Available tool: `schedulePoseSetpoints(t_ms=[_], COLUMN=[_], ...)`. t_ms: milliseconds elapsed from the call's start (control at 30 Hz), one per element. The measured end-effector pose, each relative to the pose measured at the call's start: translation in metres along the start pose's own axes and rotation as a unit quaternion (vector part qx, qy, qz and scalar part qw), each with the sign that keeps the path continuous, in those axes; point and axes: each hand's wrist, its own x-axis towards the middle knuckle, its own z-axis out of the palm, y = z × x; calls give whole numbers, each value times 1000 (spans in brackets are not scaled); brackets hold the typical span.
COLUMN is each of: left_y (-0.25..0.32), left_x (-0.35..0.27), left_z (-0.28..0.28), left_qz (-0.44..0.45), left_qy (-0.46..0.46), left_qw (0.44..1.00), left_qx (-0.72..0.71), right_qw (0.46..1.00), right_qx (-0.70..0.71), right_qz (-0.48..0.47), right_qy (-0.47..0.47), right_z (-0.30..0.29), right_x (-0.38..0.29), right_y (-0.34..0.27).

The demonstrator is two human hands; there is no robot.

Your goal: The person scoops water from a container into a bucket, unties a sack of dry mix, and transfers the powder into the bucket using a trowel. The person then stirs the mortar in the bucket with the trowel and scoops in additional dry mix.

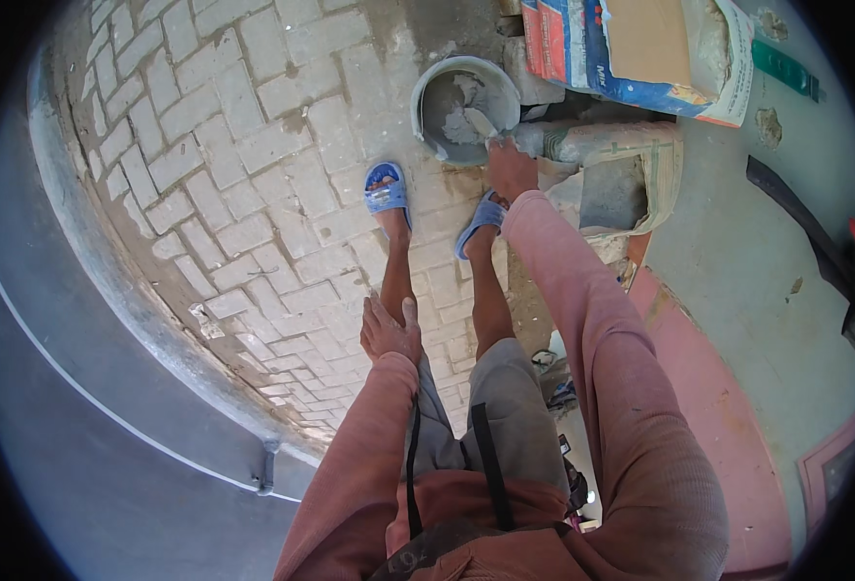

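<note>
My right hand (pixel 512 168) grips a trowel (pixel 480 122) at the near right rim of a round bucket (pixel 420 109). The trowel's blade reaches inside, against a lump of wet grey mortar (pixel 463 125); its handle is mostly hidden in my fist. More mortar coats the bucket's inner wall. My left hand (pixel 389 327) rests against my left leg near the knee, fingers slightly spread, with nothing in it and pale dust on the skin. Just right of the bucket lies a torn paper sack (pixel 663 174), its opening showing grey powder (pixel 612 194).
Another opened bag (pixel 594 80), blue, red and white, stands behind the sack. A green tool or bottle (pixel 783 69) lies by the pale wall (pixel 718 203) on the right. Herringbone pavers (pixel 275 203) cover the ground, with a kerb (pixel 107 247) on the left. Blue sandals (pixel 387 187) are on my feet.
</note>
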Motion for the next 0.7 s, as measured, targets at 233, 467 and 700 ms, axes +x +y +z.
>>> schedulePoseSetpoints(t_ms=[233, 467, 700], left_y=[0, 6, 20], left_x=[-3, -7, -16], left_z=[5, 17, 38], left_qz=[7, 28, 44], left_qy=[16, 33, 79], left_qw=[1000, 998, 993], left_qx=[12, 39, 71], right_qw=[993, 989, 984], right_qx=[79, 111, 145], right_qz=[75, 72, 58], right_qy=[52, 66, 82], right_z=[1, 22, 34], right_x=[-49, -65, -66], right_y=[4, 40, 72])
